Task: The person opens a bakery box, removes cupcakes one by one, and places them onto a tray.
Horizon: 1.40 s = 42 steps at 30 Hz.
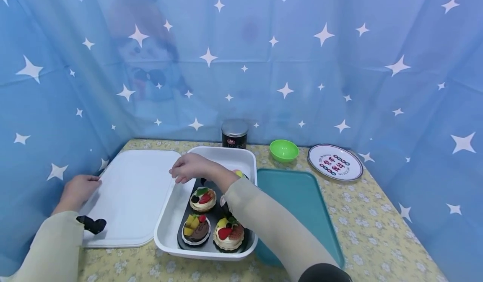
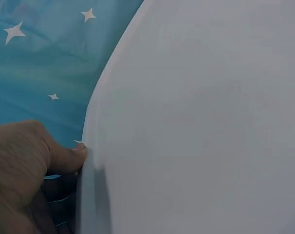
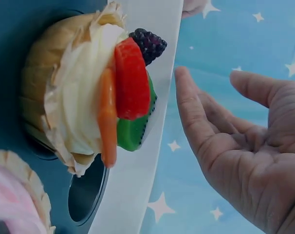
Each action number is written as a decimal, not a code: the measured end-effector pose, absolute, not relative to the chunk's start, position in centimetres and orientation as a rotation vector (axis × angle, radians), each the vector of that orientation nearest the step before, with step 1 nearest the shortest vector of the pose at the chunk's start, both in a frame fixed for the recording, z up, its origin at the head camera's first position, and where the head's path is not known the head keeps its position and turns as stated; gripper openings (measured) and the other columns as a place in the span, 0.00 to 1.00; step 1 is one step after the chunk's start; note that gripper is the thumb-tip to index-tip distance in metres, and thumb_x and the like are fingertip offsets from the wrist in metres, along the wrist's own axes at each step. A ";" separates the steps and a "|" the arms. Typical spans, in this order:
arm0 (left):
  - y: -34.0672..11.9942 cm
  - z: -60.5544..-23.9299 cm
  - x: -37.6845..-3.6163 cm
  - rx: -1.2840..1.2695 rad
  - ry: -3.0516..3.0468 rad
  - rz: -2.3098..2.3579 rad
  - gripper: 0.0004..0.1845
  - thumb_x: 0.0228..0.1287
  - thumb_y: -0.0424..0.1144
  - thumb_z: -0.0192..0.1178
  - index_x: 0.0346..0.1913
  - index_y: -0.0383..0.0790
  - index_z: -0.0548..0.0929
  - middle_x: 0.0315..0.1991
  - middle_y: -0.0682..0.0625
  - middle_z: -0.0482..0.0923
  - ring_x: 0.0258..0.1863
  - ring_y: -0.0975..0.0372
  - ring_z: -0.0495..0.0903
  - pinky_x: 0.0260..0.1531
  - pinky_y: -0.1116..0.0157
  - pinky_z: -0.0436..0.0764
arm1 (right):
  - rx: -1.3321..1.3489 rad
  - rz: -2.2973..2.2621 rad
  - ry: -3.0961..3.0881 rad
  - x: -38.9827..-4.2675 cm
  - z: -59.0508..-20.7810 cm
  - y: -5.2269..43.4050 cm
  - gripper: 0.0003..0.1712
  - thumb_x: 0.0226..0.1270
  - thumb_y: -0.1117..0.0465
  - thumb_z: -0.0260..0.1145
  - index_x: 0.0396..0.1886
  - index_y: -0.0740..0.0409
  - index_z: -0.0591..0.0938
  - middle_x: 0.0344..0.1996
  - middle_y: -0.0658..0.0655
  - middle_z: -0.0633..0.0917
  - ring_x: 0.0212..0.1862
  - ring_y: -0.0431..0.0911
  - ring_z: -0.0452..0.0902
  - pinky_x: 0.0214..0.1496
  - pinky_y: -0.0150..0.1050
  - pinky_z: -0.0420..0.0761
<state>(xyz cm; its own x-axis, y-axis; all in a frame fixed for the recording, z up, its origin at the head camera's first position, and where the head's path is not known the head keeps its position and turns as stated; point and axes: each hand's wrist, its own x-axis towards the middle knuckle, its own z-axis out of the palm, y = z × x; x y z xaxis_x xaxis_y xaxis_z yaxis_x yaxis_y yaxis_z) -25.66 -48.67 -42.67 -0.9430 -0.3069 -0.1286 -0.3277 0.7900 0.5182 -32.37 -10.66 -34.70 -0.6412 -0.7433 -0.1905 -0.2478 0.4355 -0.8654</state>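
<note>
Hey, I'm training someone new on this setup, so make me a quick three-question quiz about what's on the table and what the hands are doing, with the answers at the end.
1. Which of these is the left hand touching? A: the teal tray. B: the flat white panel. C: the white tub.
2. True or false, about the right hand: it is holding a tart.
3. Put these in order from left to right in the head view: plate, dark tin, green bowl.

Key:
1. B.
2. False; it is empty.
3. Dark tin, green bowl, plate.
</note>
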 end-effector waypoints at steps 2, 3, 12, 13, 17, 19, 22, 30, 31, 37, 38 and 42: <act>-48.8 -42.9 -25.6 -0.523 2.941 0.870 0.26 0.74 0.40 0.52 0.62 0.17 0.72 0.61 0.20 0.65 0.58 0.29 0.67 0.53 0.37 0.72 | -0.855 -1.151 2.137 -32.4 -34.6 -10.5 0.17 0.77 0.57 0.59 0.55 0.63 0.84 0.46 0.51 0.87 0.44 0.45 0.86 0.47 0.37 0.84; -48.9 -43.0 -25.6 -0.522 2.948 0.864 0.26 0.74 0.40 0.51 0.62 0.18 0.72 0.62 0.20 0.65 0.59 0.29 0.66 0.54 0.36 0.71 | -0.873 -1.154 2.144 -32.5 -34.7 -10.5 0.16 0.77 0.58 0.59 0.54 0.62 0.84 0.45 0.51 0.87 0.44 0.44 0.86 0.47 0.37 0.84; -48.4 -42.2 -25.3 -0.462 2.962 0.877 0.24 0.73 0.41 0.54 0.57 0.20 0.78 0.56 0.23 0.72 0.53 0.33 0.71 0.43 0.44 0.78 | -0.978 -1.234 2.168 -32.5 -34.0 -9.7 0.11 0.74 0.56 0.64 0.49 0.55 0.85 0.46 0.55 0.87 0.51 0.52 0.84 0.53 0.42 0.82; -48.2 -42.1 -25.3 -0.445 2.956 0.868 0.24 0.73 0.41 0.54 0.57 0.19 0.78 0.56 0.22 0.72 0.52 0.33 0.72 0.43 0.44 0.78 | -0.980 -1.243 2.172 -32.5 -33.8 -9.5 0.11 0.74 0.55 0.64 0.49 0.55 0.85 0.45 0.54 0.88 0.52 0.53 0.83 0.52 0.41 0.82; -47.8 -41.8 -25.3 -0.402 2.924 0.836 0.26 0.74 0.44 0.53 0.59 0.20 0.76 0.59 0.21 0.69 0.56 0.30 0.68 0.50 0.38 0.75 | -0.963 -1.302 2.188 -32.6 -33.4 -8.4 0.14 0.71 0.52 0.67 0.50 0.53 0.85 0.42 0.49 0.88 0.52 0.53 0.83 0.48 0.35 0.82; -47.6 -41.7 -25.4 -0.395 2.911 0.835 0.28 0.74 0.46 0.53 0.61 0.21 0.75 0.61 0.21 0.68 0.58 0.30 0.67 0.51 0.38 0.74 | -0.961 -1.327 2.205 -32.6 -33.3 -7.7 0.15 0.70 0.50 0.68 0.50 0.52 0.85 0.42 0.49 0.88 0.50 0.49 0.84 0.48 0.35 0.82; -47.4 -41.6 -25.6 -0.398 2.892 0.862 0.33 0.76 0.51 0.51 0.65 0.21 0.71 0.63 0.21 0.65 0.60 0.30 0.65 0.52 0.36 0.73 | -0.982 -1.356 2.235 -32.9 -33.1 -6.3 0.16 0.70 0.47 0.68 0.50 0.50 0.86 0.42 0.51 0.88 0.47 0.44 0.84 0.49 0.36 0.82; -45.8 -40.2 -26.3 -0.296 2.963 0.884 0.40 0.77 0.58 0.47 0.72 0.24 0.64 0.68 0.22 0.60 0.65 0.28 0.59 0.57 0.33 0.66 | -0.935 -1.438 2.291 -33.7 -33.0 -1.9 0.16 0.70 0.47 0.68 0.51 0.50 0.85 0.42 0.51 0.87 0.47 0.44 0.83 0.51 0.39 0.82; -45.4 -40.0 -26.4 -0.268 2.978 0.883 0.39 0.77 0.58 0.47 0.72 0.25 0.64 0.68 0.23 0.61 0.65 0.28 0.60 0.57 0.33 0.66 | -0.918 -1.449 2.300 -33.8 -33.0 -1.3 0.16 0.70 0.47 0.68 0.51 0.50 0.85 0.43 0.51 0.87 0.48 0.45 0.83 0.52 0.40 0.82; -43.7 -39.3 -26.8 -0.164 3.014 0.913 0.36 0.77 0.55 0.51 0.70 0.26 0.67 0.65 0.26 0.67 0.62 0.31 0.65 0.53 0.37 0.73 | -0.850 -1.539 2.291 -34.0 -33.1 1.3 0.16 0.71 0.51 0.68 0.52 0.54 0.85 0.46 0.53 0.87 0.50 0.49 0.83 0.53 0.42 0.82; -43.5 -39.2 -26.9 -0.158 3.016 0.914 0.35 0.76 0.55 0.52 0.70 0.26 0.67 0.65 0.26 0.67 0.62 0.31 0.66 0.53 0.38 0.74 | -0.839 -1.550 2.288 -34.0 -33.2 1.6 0.16 0.71 0.51 0.68 0.52 0.54 0.85 0.46 0.53 0.87 0.51 0.50 0.83 0.53 0.42 0.82; -42.9 -39.2 -27.2 -0.130 3.028 0.896 0.34 0.76 0.53 0.53 0.69 0.26 0.68 0.65 0.26 0.68 0.62 0.31 0.66 0.53 0.38 0.74 | -0.801 -1.574 2.299 -33.9 -33.5 2.8 0.16 0.71 0.52 0.68 0.53 0.56 0.85 0.47 0.55 0.87 0.51 0.51 0.84 0.53 0.42 0.82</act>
